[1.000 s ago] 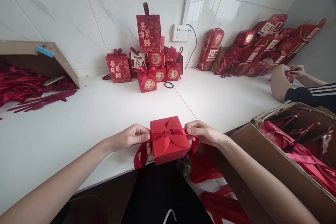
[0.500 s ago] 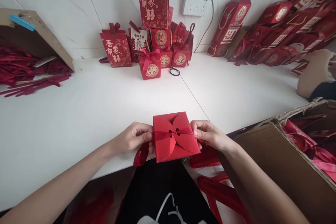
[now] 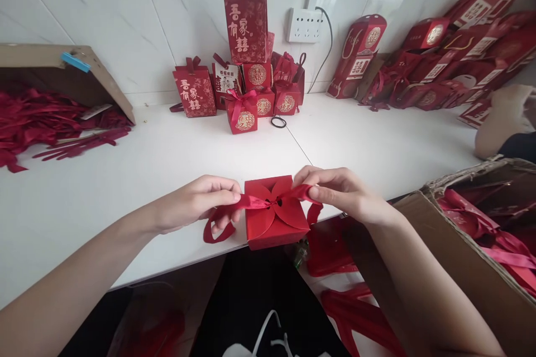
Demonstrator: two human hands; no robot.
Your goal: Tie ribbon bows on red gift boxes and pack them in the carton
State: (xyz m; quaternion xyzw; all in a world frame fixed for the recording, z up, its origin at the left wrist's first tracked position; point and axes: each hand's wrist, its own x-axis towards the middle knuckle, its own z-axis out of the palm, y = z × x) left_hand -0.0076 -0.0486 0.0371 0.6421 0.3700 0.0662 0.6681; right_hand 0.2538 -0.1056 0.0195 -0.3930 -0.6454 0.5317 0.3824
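Note:
A red gift box (image 3: 274,228) with curved petal flaps folded over its top sits at the table's front edge, directly before me. A dark red ribbon (image 3: 253,202) passes through the holes in the flaps and crosses at the centre. On the box's left side, my left hand (image 3: 205,203) pinches one end of this ribbon, with its tail looping below the fingers. My right hand (image 3: 341,192) pinches the other end just above the box's right side, and a short tail hangs beneath it. Both ribbon ends are raised off the flaps.
Finished red boxes (image 3: 243,114) stand stacked by the wall, near a black ring (image 3: 278,121). Cardboard boxes hold ribbons at left (image 3: 104,75) and red packages at right (image 3: 419,217). More red boxes (image 3: 435,67) pile up at back right, beside another person's arm (image 3: 498,120).
My hands have moved from the box's sides to the ribbon ends, lifting them above the flaps. The box now rests slightly lower in tilt, and the view has shifted a little.

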